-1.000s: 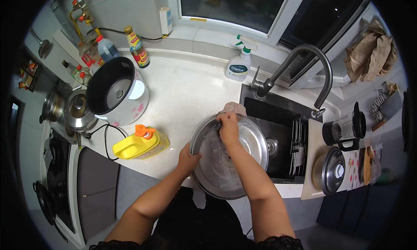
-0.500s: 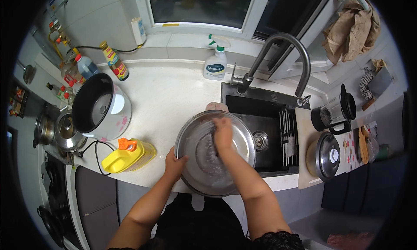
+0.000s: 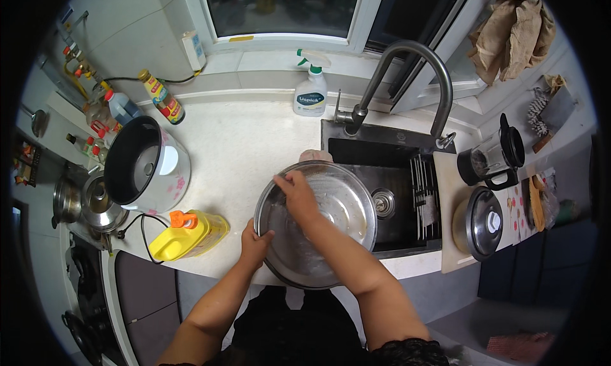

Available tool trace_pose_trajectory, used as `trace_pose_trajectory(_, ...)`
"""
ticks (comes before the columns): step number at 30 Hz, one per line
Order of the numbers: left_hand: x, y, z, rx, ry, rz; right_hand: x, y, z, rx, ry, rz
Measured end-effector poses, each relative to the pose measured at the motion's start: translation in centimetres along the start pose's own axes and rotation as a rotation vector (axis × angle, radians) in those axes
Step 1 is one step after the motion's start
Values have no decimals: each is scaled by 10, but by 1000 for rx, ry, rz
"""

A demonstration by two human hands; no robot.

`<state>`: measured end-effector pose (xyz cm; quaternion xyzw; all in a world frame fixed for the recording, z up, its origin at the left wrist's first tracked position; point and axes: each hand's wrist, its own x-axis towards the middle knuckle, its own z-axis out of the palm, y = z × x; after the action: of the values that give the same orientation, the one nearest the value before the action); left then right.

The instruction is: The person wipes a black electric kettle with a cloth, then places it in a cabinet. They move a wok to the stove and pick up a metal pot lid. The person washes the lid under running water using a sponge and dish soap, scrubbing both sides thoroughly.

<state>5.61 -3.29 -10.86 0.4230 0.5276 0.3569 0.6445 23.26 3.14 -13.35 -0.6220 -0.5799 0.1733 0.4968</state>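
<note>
A wide stainless steel basin is held in front of me, tilted, partly over the counter's front edge and the sink's left side. Its inside looks wet, with whitish streaks. My left hand is closed on the basin's left rim, thumb on the inner side. My right hand reaches inside, its bent fingers against the upper left wall near the rim. Whatever lies under those fingers is hidden. Behind the basin's far rim, a pinkish thing shows only in part.
On the left stand a yellow jug with an orange cap and a large pot. A spray bottle is at the back. The black sink with its tall faucet lies right, then a lidded pot and a blender.
My right hand has moved left inside the basin, from near its middle to the upper left wall. The left hand keeps its hold on the rim. The view has shifted slightly.
</note>
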Motion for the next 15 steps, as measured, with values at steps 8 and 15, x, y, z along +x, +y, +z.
trace_pose_trajectory(8,1,1,3,100,12,36,7,4,-20,-277,98,-158)
trace_pose_trajectory(15,-7,0,0,22,19,35,22,9,-46,-311,156,412)
